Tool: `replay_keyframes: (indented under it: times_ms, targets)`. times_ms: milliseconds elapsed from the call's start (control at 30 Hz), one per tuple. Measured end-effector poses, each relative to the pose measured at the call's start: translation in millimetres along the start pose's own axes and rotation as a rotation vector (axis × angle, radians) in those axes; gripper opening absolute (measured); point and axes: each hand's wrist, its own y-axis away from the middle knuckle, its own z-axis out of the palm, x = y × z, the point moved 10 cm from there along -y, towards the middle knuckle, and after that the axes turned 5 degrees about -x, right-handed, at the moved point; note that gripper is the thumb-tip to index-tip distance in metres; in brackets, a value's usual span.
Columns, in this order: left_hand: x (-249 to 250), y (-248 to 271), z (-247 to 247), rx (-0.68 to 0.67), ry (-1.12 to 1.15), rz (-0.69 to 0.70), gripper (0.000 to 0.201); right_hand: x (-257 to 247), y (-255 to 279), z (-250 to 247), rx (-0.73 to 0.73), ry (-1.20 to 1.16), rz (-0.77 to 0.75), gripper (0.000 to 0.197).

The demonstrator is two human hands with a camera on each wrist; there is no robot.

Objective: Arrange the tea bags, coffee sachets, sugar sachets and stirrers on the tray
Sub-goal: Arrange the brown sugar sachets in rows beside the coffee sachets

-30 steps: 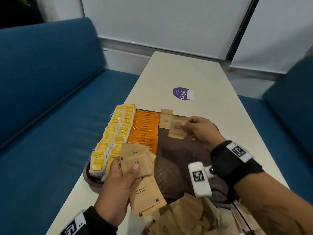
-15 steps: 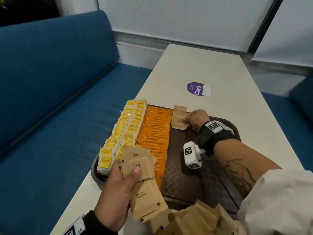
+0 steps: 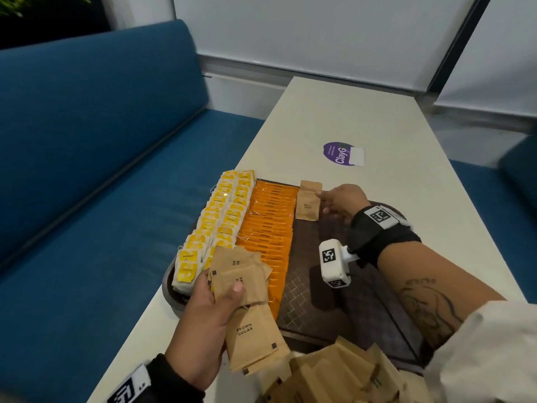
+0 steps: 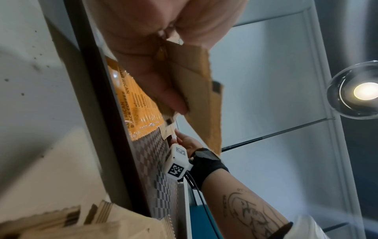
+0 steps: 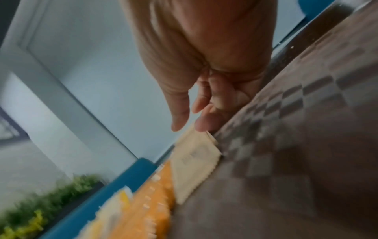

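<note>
A dark woven tray (image 3: 319, 292) lies on the white table. Two rows of yellow tea bags (image 3: 220, 219) fill its left side, with a row of orange coffee sachets (image 3: 267, 228) beside them. Two brown sugar sachets (image 3: 308, 205) lie overlapping at the tray's far end, next to the coffee. My right hand (image 3: 340, 203) hovers just right of them, and a fingertip (image 5: 201, 126) touches the sachet (image 5: 194, 161) edge with the thumb held apart. Over the tray's near left corner, my left hand (image 3: 209, 315) grips a fanned bunch of brown sugar sachets (image 3: 241, 274); the same bunch (image 4: 196, 97) fills the left wrist view.
A loose heap of brown sachets (image 3: 334, 373) lies at the table's near edge. A purple sticker (image 3: 343, 154) marks the table beyond the tray. Blue sofa seats (image 3: 87, 199) flank the table on both sides. The tray's right half shows bare weave.
My right hand has carried a brown sugar sachet to the far end of the tray, laid it on the one lying there and released its pinch. The left hand has kept its bunch.
</note>
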Motion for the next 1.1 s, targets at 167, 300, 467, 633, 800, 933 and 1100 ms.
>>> replay_keyframes:
  times_ms: [167, 300, 467, 633, 800, 933, 1100]
  targets:
    - [3.8, 2.9, 1.4, -0.015, -0.001, 0.029, 0.042, -29.0, 89.6, 25.9, -0.339, 0.001, -0.21, 0.026]
    - [9.1, 3.3, 10.8, -0.041, 0.012, 0.06, 0.039, -15.6, 183.5, 73.0, -0.659, 0.29, -0.199, 0.029]
    - [12.5, 6.0, 22.9, -0.07, -0.003, 0.092, 0.033, 10.2, 219.3, 92.3, -0.569, 0.28, -0.179, 0.035]
    - [4.9, 8.8, 28.4, -0.104, -0.01, 0.046, 0.032, 22.7, 225.6, 88.2, -0.517, 0.128, -0.181, 0.02]
    - [1.6, 9.8, 25.3, -0.108, -0.023, 0.028, 0.035, 26.4, 231.2, 86.0, -0.546, 0.05, -0.118, 0.011]
    - [-1.5, 7.8, 20.6, -0.107, 0.003, 0.008, 0.036, 26.1, 225.9, 79.5, -0.506, 0.136, -0.107, 0.016]
    - [-2.5, 1.3, 13.9, -0.088, 0.062, -0.005, 0.036, 15.4, 222.3, 72.3, -0.604, 0.113, -0.09, 0.012]
